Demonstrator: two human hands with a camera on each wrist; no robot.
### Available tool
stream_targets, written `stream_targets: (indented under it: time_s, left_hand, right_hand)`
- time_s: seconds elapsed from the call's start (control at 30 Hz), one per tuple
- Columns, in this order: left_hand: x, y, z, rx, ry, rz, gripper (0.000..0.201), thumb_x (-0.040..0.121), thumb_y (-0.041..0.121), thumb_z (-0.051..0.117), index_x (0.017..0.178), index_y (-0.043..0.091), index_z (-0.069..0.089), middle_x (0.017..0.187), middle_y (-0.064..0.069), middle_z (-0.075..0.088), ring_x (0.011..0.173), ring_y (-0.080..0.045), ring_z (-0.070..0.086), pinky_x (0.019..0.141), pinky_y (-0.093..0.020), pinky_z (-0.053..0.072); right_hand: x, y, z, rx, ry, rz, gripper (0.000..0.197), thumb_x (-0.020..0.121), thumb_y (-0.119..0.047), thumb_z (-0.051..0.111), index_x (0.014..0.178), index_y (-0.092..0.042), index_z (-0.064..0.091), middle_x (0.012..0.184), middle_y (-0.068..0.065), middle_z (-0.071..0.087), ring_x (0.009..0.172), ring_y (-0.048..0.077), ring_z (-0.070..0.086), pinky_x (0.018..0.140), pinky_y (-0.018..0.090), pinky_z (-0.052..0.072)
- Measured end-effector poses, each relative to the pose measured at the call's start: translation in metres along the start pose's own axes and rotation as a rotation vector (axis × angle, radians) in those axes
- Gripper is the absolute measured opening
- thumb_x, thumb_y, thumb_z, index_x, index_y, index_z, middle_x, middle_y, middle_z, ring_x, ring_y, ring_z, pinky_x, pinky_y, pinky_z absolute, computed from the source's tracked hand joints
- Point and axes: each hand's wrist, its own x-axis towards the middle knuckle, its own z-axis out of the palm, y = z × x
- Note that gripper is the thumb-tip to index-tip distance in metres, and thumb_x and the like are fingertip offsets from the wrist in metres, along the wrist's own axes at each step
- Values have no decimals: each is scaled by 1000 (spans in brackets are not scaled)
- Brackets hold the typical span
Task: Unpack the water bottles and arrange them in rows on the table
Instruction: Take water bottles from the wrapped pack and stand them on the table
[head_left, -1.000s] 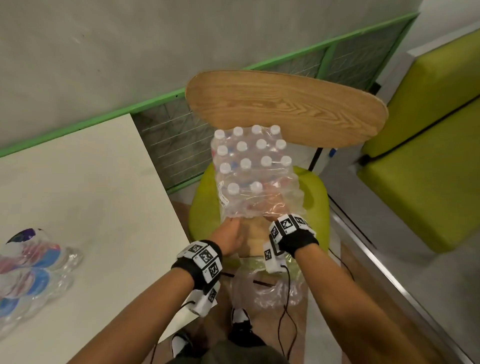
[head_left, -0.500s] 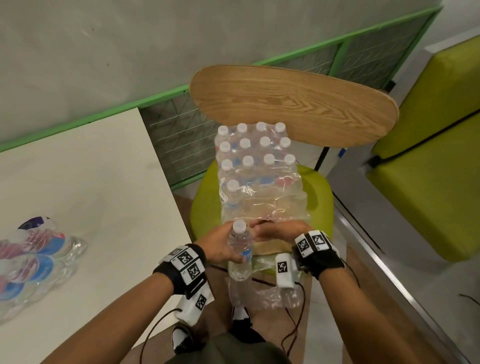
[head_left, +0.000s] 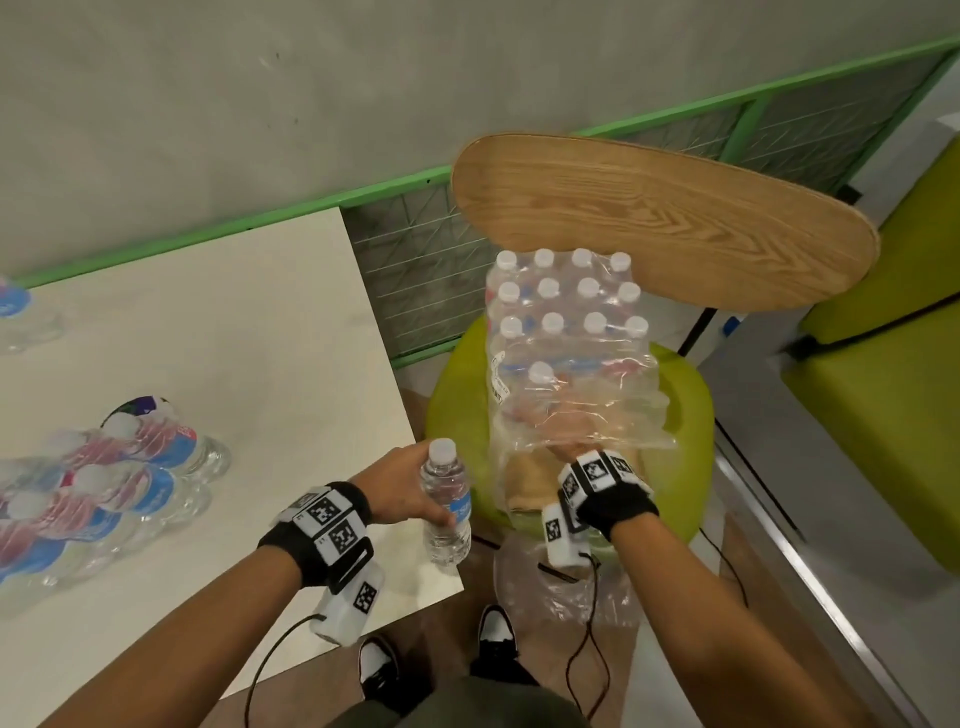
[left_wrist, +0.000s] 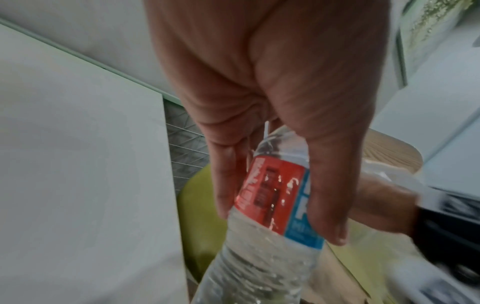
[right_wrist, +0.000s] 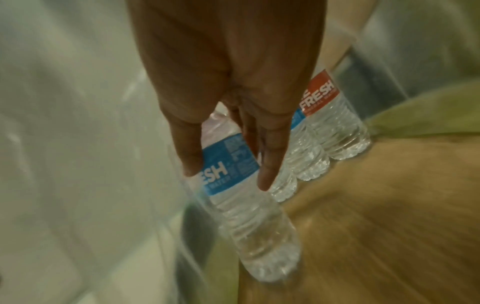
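Note:
A shrink-wrapped pack of water bottles (head_left: 566, 322) stands on the green chair seat (head_left: 685, 415), its near end torn open. My left hand (head_left: 415, 499) grips one loose bottle (head_left: 447, 506) upright, just off the table's right edge. In the left wrist view the thumb and fingers (left_wrist: 327, 205) clasp its red and blue label (left_wrist: 275, 193). My right hand (head_left: 571, 441) reaches inside the loose wrap. There its thumb and fingers (right_wrist: 270, 164) pinch a blue-labelled bottle (right_wrist: 241, 193) at the pack's open end.
Several unpacked bottles (head_left: 104, 493) are grouped at the left of the white table (head_left: 234, 338). The chair's wooden back (head_left: 665, 218) stands behind the pack. An empty plastic wrap (head_left: 566, 587) lies on the floor by my feet. A green sofa (head_left: 893, 364) is at the right.
My left hand drew one bottle out of the pack and carried it left toward the table. My right hand pushed back into the wrap and took hold of another bottle.

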Motion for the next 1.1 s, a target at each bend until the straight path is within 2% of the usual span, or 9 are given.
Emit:
stream_targets:
  time_s: [0.1, 0.2, 0.27, 0.37, 0.5, 0.63, 0.77, 0.9, 1.1]
  left_hand:
    - [-11, -17, -9, -44, 49, -28, 61, 60, 19, 86, 111, 19, 53, 107, 1, 66, 98, -16, 63, 87, -27, 51]
    - [-24, -37, -18, -69, 113, -65, 62, 58, 19, 87, 109, 19, 53, 106, 0, 66, 98, -17, 64, 88, -30, 52]
    - [-36, -51, -26, -87, 165, -91, 61, 57, 19, 87, 108, 19, 54, 105, 0, 66, 99, -17, 63, 89, -32, 52]
    - [-59, -77, -39, -106, 249, -142, 63, 58, 20, 87, 110, 22, 52, 106, 2, 65, 98, -16, 62, 88, -30, 49]
    - [-107, -122, -55, -172, 371, -231, 64, 58, 20, 86, 112, 22, 53, 105, 4, 64, 97, -15, 61, 84, -25, 44]
    - [-164, -176, -68, -198, 476, -318, 58, 59, 20, 85, 108, 19, 55, 104, 3, 65, 98, -18, 60, 83, -27, 42]
    - [-217, -228, -76, -193, 606, -392, 58, 57, 14, 85, 106, 15, 53, 102, -3, 61, 98, -23, 56, 82, -29, 40]
    - [-258, -284, -76, -261, 774, -487, 73, 39, 37, 78, 105, 17, 56, 97, -9, 64, 95, -31, 59, 83, -41, 49]
    - [-288, -335, -79, -383, 1047, -551, 72, 59, 4, 84, 123, 14, 51, 116, -13, 58, 109, -30, 52, 90, -36, 42]
  right_hand:
    - [-85, -43, -15, -90, 111, 48, 35, 92, -30, 56, 126, -22, 55, 123, -4, 55, 116, 19, 52, 90, 21, 40]
    - [-122, -56, -19, 15, 112, 47, 25, 83, -21, 68, 106, -15, 67, 94, -6, 56, 92, 11, 58, 60, 1, 39]
    - [-137, -58, -17, -97, 3, 17, 27, 75, -14, 74, 97, -18, 60, 92, -5, 59, 79, 7, 59, 52, 4, 40]
    - [-151, -78, 7, -364, -203, 13, 49, 64, -22, 80, 103, -20, 49, 103, 0, 60, 89, 16, 59, 61, 20, 44]
    - [-154, -119, 69, -471, -351, -163, 58, 60, -23, 82, 109, -19, 51, 103, 0, 62, 92, 18, 59, 70, 26, 47]
    - [-143, -175, 157, -457, -380, -340, 71, 61, -24, 84, 121, -21, 47, 118, 6, 48, 103, 25, 55, 89, 36, 50]
    - [-144, -231, 254, -366, -396, -470, 71, 65, -16, 82, 125, -18, 46, 119, 12, 44, 106, 30, 54, 90, 32, 45]
    - [-152, -266, 335, -347, -406, -539, 73, 67, -18, 81, 130, -19, 45, 121, 14, 47, 110, 32, 54, 96, 38, 45]
    - [-167, -299, 410, -306, -415, -573, 69, 74, -16, 75, 135, -19, 42, 130, 14, 40, 117, 35, 51, 104, 41, 40]
